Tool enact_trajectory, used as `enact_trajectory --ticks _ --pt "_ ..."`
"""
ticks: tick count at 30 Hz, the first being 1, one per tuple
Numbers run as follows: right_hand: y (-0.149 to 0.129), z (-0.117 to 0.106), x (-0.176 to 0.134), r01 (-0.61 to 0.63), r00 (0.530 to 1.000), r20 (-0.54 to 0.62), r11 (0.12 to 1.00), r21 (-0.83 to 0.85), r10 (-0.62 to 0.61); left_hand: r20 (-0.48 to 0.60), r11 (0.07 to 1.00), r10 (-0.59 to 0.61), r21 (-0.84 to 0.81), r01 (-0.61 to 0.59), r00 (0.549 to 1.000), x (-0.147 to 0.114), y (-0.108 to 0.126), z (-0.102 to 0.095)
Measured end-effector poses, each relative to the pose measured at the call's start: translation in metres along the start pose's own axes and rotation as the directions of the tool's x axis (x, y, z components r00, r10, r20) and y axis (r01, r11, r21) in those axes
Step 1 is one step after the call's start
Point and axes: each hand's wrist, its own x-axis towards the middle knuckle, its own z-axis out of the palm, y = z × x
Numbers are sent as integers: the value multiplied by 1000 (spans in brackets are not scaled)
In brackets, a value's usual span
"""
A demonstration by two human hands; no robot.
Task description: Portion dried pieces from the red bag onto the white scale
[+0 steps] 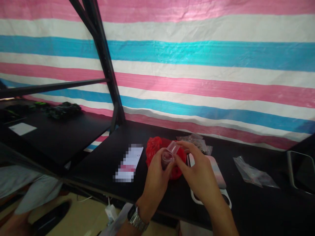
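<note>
Head view: clear cup [173, 148] held up between both hands, in front of a red bag [152, 151] on the black table [98, 170]; mouth tipped toward the lower left, long axis slanting from there to the base at upper right. Left hand [155, 165] at the mouth end, fingers curled round and clamped on the cup; right hand [198, 165] along the right side, thumb by the rim, forefinger near the base, pinched on the cup; neither hand clearly nearer; depth of overlap impossible to tell.
</note>
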Motion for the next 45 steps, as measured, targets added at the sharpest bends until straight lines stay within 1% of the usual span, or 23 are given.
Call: enact_trajectory --ticks 2,3,6,8,11,13,16,18,21,23,26,29,34,38,40,42,45 --pt "3 -5 2 -46 998 -33 999 -8 46 -39 1000 -16 -14 16 999 0 3 -4" --pt "5 -7 2 -66 998 -22 998 -23 66 -53 1000 -24 -18 24 998 0 3 -8" --pt "10 -7 4 -92 991 92 993 -79 99 -56 999 -43 -11 42 998 -2 2 -18" --pt "11 -2 5 -97 980 160 988 -121 116 -7 999 -49 20 49 999 -6 -1 -23" --pt "10 4 4 -113 963 221 975 -190 155 129 996 -53 83 42 990 -12 -8 -27" --pt "9 1 2 -141 954 226 960 -242 197 185 994 -44 111 23 982 -15 -10 -26" --pt "9 -13 -2 -194 939 208 923 -333 272 211 989 -29 146 -2 977 -17 -8 -23" --pt "12 -19 -4 -204 930 215 904 -376 299 258 985 -24 173 -22 966 -19 -5 -20" --pt "21 -16 -6 -191 917 252 894 -404 310 337 968 -42 248 -46 941 -24 -3 -15" --pt "29 -8 -6 -174 905 293 897 -405 308 356 942 -69 331 -56 932 -28 -4 -12" --pt "39 2 -7 -166 885 348 908 -385 309 354 882 -102 464 -80 930 -34 -5 -8" --pt "42 7 -7 -172 885 353 918 -357 304 351 836 -126 541 -90 928 -37 -4 -5" --pt "40 10 -5 -165 894 346 926 -340 286 324 815 -163 576 -58 932 -36 1 -1" --pt "44 17 -5 -148 902 361 954 -260 238 312 797 -203 603 -28 928 -33 3 2" --pt "46 19 -6 -157 900 365 958 -241 240 314 789 -212 614 -28 925 -31 3 3" --pt "48 20 -6 -168 897 367 959 -228 245 313 788 -207 614 -31 927 -29 1 4" --pt "47 19 -7 -205 890 381 966 -160 252 310 818 -171 573 -41 935 -26 -5 5"
